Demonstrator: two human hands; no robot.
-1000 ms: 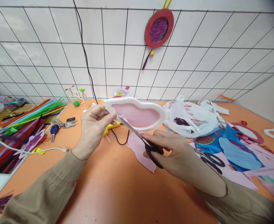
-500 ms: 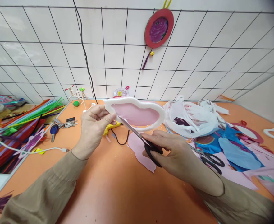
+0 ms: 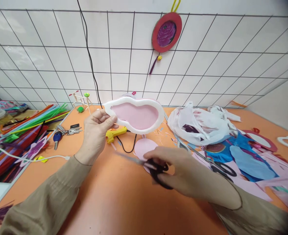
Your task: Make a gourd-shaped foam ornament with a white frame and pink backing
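Note:
My left hand (image 3: 96, 130) pinches the left end of a gourd-shaped white foam frame with pink backing (image 3: 136, 115) and holds it up above the orange table (image 3: 119, 195). Lower down, my right hand (image 3: 183, 171) grips black-handled scissors (image 3: 156, 168); their blades are blurred by motion and point left, apart from the frame. A pink felt offcut (image 3: 144, 147) lies on the table under the frame.
A yellow glue gun (image 3: 114, 133) and black cable lie behind my left hand. Keys (image 3: 60, 132) and a heap of pipe cleaners (image 3: 19, 130) sit at the left. A white plastic bag (image 3: 200, 122), second scissors (image 3: 219, 168) and coloured felt scraps cover the right. A red round ornament (image 3: 166, 32) hangs on the wire grid.
The right hand has pulled the scissors down and away from the frame's lower edge. The left hand has shifted the frame slightly left and turned it more face-on.

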